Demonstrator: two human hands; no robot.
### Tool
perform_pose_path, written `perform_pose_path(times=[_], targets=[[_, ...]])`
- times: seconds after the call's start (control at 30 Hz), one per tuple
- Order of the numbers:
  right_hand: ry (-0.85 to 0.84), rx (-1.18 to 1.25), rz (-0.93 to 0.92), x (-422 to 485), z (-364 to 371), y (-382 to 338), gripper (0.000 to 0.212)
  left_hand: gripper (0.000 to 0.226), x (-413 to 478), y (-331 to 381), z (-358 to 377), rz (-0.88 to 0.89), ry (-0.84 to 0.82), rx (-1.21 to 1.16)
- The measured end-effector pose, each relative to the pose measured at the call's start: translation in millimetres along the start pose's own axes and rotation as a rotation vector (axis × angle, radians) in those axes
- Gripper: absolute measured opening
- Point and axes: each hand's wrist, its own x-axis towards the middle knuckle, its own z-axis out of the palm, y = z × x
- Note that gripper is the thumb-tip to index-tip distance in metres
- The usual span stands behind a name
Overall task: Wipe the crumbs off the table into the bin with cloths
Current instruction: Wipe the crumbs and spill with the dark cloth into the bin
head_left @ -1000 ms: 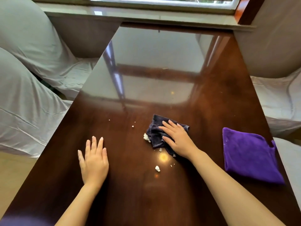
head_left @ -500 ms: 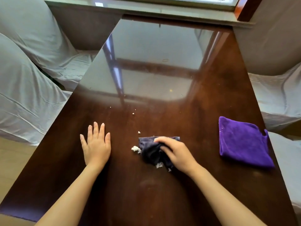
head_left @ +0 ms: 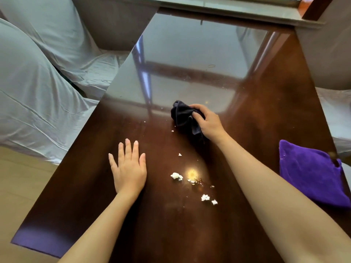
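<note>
On the glossy dark wooden table (head_left: 79, 186) my right hand (head_left: 208, 122) grips a bunched dark navy cloth (head_left: 182, 115) near the table's middle. White crumbs (head_left: 176, 176) lie in small clumps nearer to me, between my two forearms, with more crumbs (head_left: 206, 197) closer still and tiny specks beside the cloth. My left hand (head_left: 129, 169) rests flat on the table, fingers spread, holding nothing, left of the crumbs. A folded purple cloth (head_left: 311, 173) lies at the right edge. No bin is in view.
Chairs under pale grey covers (head_left: 32, 88) stand along the left side, and another covered seat (head_left: 334, 103) on the right. A window sill (head_left: 228, 8) runs past the table's far end. Light floor (head_left: 17, 177) shows at lower left.
My right hand has bunched the dark cloth and carried it away from me toward the table's middle, leaving the crumb clumps behind it. My left hand stays flat in place.
</note>
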Motion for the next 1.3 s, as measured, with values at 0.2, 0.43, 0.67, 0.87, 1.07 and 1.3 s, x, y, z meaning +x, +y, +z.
perform_pose_path(times=[0.2,0.43,0.67,0.87,1.07,1.3], targets=[[-0.217,-0.234,-0.075,12,47,3,0.048,0.052,2,-1,1,0.014,0.016,0.016],[-0.485,-0.25,-0.262,-29,48,-3,0.046,0.053,2,-4,-1,0.035,-0.031,0.025],[-0.608,-0.267,-0.346,-91,23,-3,0.041,0.054,-40,-9,-2,0.028,-0.038,0.011],[-0.625,-0.372,-0.413,-149,0,12,0.04,0.058,-97,-2,-2,0.028,-0.035,0.021],[-0.561,-0.42,-0.392,-201,-21,29,0.042,0.057,-129,20,0,0.038,-0.053,0.028],[-0.315,-0.354,-0.402,-271,-14,33,0.039,0.054,-140,24,3,0.04,-0.031,0.028]])
